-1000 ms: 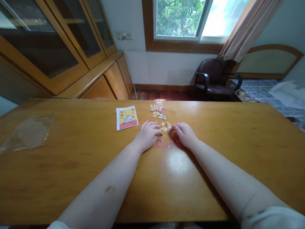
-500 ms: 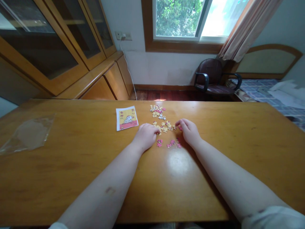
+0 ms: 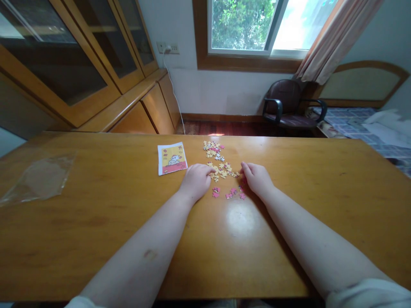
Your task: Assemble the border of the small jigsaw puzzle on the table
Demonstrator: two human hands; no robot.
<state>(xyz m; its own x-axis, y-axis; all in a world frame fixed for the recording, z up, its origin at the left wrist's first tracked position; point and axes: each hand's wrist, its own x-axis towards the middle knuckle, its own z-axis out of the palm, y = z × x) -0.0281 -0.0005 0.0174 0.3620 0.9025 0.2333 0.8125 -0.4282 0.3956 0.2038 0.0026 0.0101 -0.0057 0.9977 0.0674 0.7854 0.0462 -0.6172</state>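
Observation:
Yellow jigsaw puzzle pieces (image 3: 223,170) lie in a loose cluster between my hands. My left hand (image 3: 196,180) rests at the cluster's left side, fingers curled in against the yellow pieces; what they hold, if anything, is hidden. On the other side is my right hand (image 3: 257,177), thumb and fingers drawn together at the cluster's right end. I cannot make out a piece in that pinch. Several pink puzzle pieces (image 3: 231,193) lie nearer to me, some partly under my right hand. Farther off is a mixed pile of yellow, white and pink pieces (image 3: 212,148).
A picture card (image 3: 173,159) with a white animal on yellow and pink lies left of the pieces. A clear plastic bag (image 3: 41,177) is at the far left of the wooden table (image 3: 205,265). Beyond stand a cabinet (image 3: 128,107) and an office chair (image 3: 285,102).
My right hand has shifted slightly right and its fingertips have drawn closer together. My left hand stays nearly in place at the yellow pieces. The view has moved a little.

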